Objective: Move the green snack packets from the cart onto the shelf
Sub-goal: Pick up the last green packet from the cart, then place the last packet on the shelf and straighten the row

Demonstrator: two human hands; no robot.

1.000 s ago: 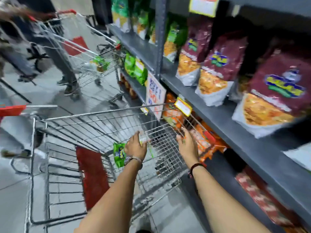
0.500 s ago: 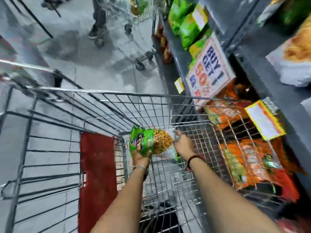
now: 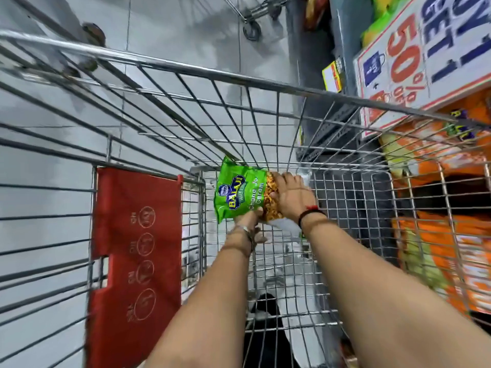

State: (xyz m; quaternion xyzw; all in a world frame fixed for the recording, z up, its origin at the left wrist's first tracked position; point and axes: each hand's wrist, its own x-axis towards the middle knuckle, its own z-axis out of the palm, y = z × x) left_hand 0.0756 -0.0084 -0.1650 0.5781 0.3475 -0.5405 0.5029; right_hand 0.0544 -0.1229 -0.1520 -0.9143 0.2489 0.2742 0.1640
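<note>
A green snack packet (image 3: 240,193) with blue and yellow lettering lies flat low inside the wire cart (image 3: 276,83), near its floor. My left hand (image 3: 248,221) grips the packet's near edge from below. My right hand (image 3: 292,197) presses down on its right end, covering the white bottom part. Both forearms reach down into the cart. The shelf (image 3: 342,35) runs along the right side, with green packets (image 3: 382,19) partly seen at the top.
A red fold-down seat flap (image 3: 135,248) hangs at the cart's left. A white and red offer sign (image 3: 425,57) and a yellow price tag (image 3: 332,77) hang from the shelf. Orange packets (image 3: 446,235) fill the lower shelf beyond the cart's right wall. Another cart's wheel (image 3: 252,31) stands ahead.
My view has tilted down and closer into the cart. My right hand has moved onto the packet, so both hands now hold it.
</note>
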